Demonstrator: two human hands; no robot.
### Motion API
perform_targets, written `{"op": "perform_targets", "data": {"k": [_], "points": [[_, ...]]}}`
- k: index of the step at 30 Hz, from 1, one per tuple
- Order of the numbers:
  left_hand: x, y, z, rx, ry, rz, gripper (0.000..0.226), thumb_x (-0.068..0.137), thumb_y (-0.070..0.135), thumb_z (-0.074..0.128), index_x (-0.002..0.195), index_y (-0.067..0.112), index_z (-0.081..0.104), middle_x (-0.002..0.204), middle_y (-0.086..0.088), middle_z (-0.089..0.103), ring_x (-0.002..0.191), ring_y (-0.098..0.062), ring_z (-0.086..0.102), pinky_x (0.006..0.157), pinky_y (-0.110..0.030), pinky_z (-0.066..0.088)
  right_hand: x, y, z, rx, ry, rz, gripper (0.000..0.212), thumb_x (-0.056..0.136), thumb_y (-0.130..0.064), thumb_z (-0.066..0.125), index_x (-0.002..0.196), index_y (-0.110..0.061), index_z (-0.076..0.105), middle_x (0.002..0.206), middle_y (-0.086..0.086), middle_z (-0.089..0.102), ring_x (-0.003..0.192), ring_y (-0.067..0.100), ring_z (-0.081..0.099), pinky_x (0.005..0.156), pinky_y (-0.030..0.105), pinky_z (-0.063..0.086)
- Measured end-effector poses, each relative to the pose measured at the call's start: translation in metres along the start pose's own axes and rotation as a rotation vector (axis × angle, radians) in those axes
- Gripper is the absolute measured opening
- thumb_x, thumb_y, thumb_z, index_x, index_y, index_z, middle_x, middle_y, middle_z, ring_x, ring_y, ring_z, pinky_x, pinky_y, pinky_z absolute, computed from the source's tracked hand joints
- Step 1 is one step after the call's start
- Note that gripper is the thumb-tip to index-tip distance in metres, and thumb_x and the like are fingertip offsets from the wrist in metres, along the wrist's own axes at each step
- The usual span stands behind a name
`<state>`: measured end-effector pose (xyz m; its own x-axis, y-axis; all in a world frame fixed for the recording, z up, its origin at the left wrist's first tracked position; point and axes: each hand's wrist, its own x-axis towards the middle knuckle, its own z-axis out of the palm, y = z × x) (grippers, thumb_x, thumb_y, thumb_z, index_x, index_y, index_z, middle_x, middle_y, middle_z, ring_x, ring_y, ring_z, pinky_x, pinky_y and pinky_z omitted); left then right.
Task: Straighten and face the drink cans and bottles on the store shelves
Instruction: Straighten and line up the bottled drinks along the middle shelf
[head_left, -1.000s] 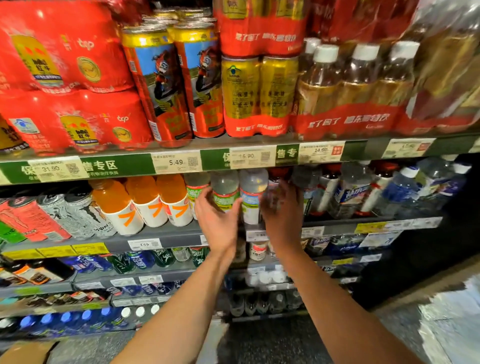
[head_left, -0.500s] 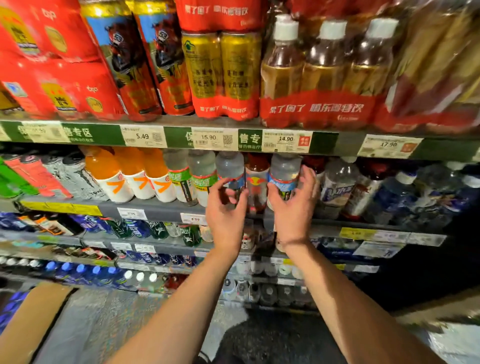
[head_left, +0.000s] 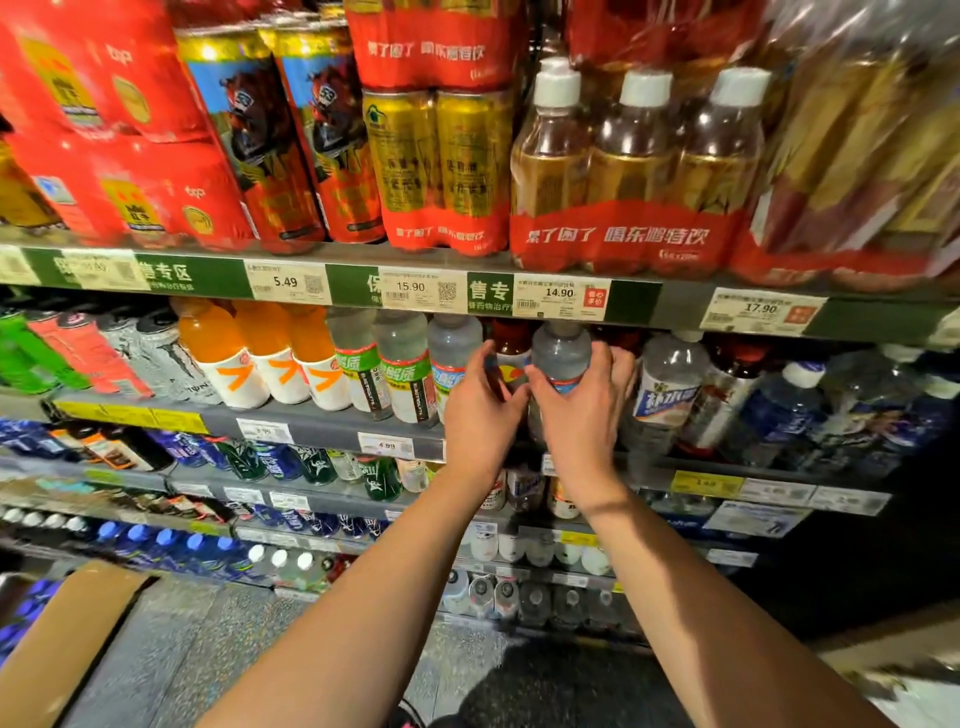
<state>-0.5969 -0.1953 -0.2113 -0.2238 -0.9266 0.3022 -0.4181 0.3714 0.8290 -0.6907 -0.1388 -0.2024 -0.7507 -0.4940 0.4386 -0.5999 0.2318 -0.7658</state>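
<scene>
On the second shelf stands a row of bottles. My right hand grips a clear bottle with a blue label, thumb on its left and fingers round its right side. My left hand is right beside it, fingers and thumb curled round the lower part of a dark red bottle with a yellow mark. Another clear blue-label bottle stands just left of my left fingers. Two green-label bottles and three orange drink bottles continue the row to the left.
A white-label bottle, a dark bottle and blue water bottles fill the row to the right. Cans stand at the far left. Red multipacks and tall cans load the top shelf. A cardboard box lies on the floor.
Both hands moved from the shelf's lower edge up onto the bottles. My left hand shifted from the clear blue-label bottle to the dark red one; my right hand keeps its grip on the neighbouring clear bottle.
</scene>
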Motion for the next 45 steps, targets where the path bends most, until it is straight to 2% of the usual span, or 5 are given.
{"op": "perform_targets", "data": {"k": [12, 18, 27, 33, 45], "points": [[-0.004, -0.002, 0.006, 0.285, 0.050, 0.187, 0.057, 0.083, 0.034, 0.074, 0.132, 0.014, 0.052, 0.117, -0.004, 0.061, 0.109, -0.024, 0.060, 0.081, -0.038, 0.051, -0.036, 0.032, -0.024, 0.587, 0.058, 0.311, 0.075, 0.069, -0.026, 0.087, 0.132, -0.032, 0.046, 0.115, -0.031, 0.061, 0.109, -0.003, 0.063, 0.091, 0.019, 0.053], [-0.006, 0.003, 0.008, 0.372, 0.070, 0.214, 0.056, 0.081, 0.034, 0.077, 0.126, 0.009, 0.054, 0.118, -0.014, 0.049, 0.108, -0.033, 0.055, 0.079, -0.044, 0.055, -0.052, 0.037, -0.039, 0.690, 0.124, 0.366, 0.079, 0.068, -0.011, 0.088, 0.131, -0.028, 0.043, 0.131, 0.001, 0.058, 0.110, -0.001, 0.063, 0.088, 0.020, 0.055], [-0.008, 0.012, 0.019, 0.363, 0.060, 0.272, 0.052, 0.080, 0.024, 0.077, 0.119, 0.007, 0.047, 0.114, -0.013, 0.056, 0.106, -0.032, 0.056, 0.086, -0.041, 0.051, -0.054, 0.046, -0.068, 0.762, 0.157, 0.307, 0.080, 0.069, -0.010, 0.088, 0.135, -0.020, 0.043, 0.125, -0.008, 0.063, 0.108, 0.005, 0.066, 0.079, 0.017, 0.056], [-0.012, 0.015, 0.023, 0.223, 0.047, 0.184, 0.079, 0.080, 0.018, 0.078, 0.142, 0.002, 0.032, 0.130, -0.014, 0.044, 0.120, -0.030, 0.048, 0.092, -0.038, 0.048, -0.056, 0.050, -0.077, 0.796, 0.143, 0.292, 0.082, 0.063, -0.030, 0.088, 0.132, -0.027, 0.045, 0.131, 0.003, 0.060, 0.112, 0.013, 0.066, 0.083, 0.022, 0.057], [0.002, 0.012, 0.040, 0.075, 0.069, -0.054, 0.069, 0.073, 0.029, 0.085, 0.119, 0.015, 0.036, 0.111, -0.009, 0.067, 0.101, -0.033, 0.066, 0.078, -0.038, 0.053, -0.054, 0.055, -0.079, 0.790, 0.115, 0.267, 0.079, 0.063, -0.034, 0.089, 0.128, -0.046, 0.046, 0.131, 0.000, 0.060, 0.112, 0.014, 0.066, 0.084, 0.023, 0.057]]}}
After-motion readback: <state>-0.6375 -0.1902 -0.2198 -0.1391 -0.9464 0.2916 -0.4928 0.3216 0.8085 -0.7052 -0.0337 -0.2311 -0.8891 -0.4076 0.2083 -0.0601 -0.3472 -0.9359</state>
